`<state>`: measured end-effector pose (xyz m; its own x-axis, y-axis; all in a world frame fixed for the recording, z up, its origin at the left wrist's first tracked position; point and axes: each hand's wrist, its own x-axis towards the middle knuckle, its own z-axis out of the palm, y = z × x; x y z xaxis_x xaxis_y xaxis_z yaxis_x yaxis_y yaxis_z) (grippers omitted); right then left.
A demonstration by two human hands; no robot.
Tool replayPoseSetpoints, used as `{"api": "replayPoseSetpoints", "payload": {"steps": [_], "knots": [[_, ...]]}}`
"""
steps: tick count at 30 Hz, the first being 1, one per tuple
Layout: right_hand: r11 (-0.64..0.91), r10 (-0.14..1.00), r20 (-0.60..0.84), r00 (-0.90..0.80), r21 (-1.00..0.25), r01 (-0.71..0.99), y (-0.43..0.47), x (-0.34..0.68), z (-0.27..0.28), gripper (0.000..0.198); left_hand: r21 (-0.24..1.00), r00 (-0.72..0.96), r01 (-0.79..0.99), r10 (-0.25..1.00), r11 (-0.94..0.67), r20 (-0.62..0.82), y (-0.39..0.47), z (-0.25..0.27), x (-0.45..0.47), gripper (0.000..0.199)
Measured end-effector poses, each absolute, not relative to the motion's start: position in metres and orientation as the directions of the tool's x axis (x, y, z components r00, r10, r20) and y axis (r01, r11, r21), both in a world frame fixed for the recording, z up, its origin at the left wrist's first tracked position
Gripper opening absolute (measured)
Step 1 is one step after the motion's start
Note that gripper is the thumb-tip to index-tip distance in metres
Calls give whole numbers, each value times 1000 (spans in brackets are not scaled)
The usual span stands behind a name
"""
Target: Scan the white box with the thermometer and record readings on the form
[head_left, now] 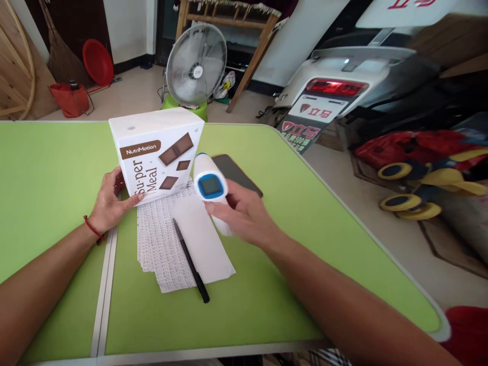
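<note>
Squarely above the bench (324,213), a white and blue handheld thermometer (210,186) is in the right hand (246,213), its small grey screen facing the wearer; the right fingers are closed around its handle, the thumb lying just under the screen; close beside it, towards the left, a white box (158,147) printed "NutriMotion" and "Su-per Meal", with brown chocolate-like pieces on its front, stands nearly upright at the far end of the papers; the left hand (109,198) has hold of its lower left corner, thumb against the front face and the other fingers curled in at the side, partly hidden, so that how firmly they press I cannot tell; a red cord (93,230) circles the left wrist; nearer the wearer, densely written sheets (163,249) lie in an uneven stack, a blank sheet (202,239) partly over them, with a black pen (190,260) slanting across both; behind the right hand, a dark flat device (240,175) rests on the green bench, partly covered from sight; beyond the far edge, a round fan (196,66) stands by a green stool (200,109), with a red basin (98,62) farther left and a white scooter (335,76) to the right.
</note>
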<state>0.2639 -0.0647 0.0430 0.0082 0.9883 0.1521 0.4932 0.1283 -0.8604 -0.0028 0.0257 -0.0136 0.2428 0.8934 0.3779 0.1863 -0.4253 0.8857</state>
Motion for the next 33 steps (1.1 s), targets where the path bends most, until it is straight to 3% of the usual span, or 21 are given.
{"api": "replayPoseSetpoints", "payload": {"steps": [3, 7, 11, 24, 28, 33], "knots": [[64, 995, 55, -78, -991, 121, -73, 247, 31, 14, 937, 194, 132, 935, -323, 295, 18, -4, -1, 69], [59, 989, 50, -140, -997, 57, -83, 234, 19, 12, 945, 177, 84, 938, -316, 298, 8, 4, 3, 57], [59, 977, 66, -205, -998, -38, -89, 229, 16, 13, 957, 276, 53, 925, -285, 260, 2, 6, 7, 52], [-82, 985, -60, -160, -988, -133, -99, 217, 9, 18, 966, 337, 83, 919, -244, 203, 6, 7, 7, 57], [-107, 985, -82, -151, -981, -162, -98, 216, 9, 23, 959, 363, 57, 901, -277, 239, 4, 7, 10, 68], [-111, 983, -91, -159, -987, -119, -96, 215, 7, 20, 948, 393, 59, 881, -311, 264, 5, 5, 9, 65]]}}
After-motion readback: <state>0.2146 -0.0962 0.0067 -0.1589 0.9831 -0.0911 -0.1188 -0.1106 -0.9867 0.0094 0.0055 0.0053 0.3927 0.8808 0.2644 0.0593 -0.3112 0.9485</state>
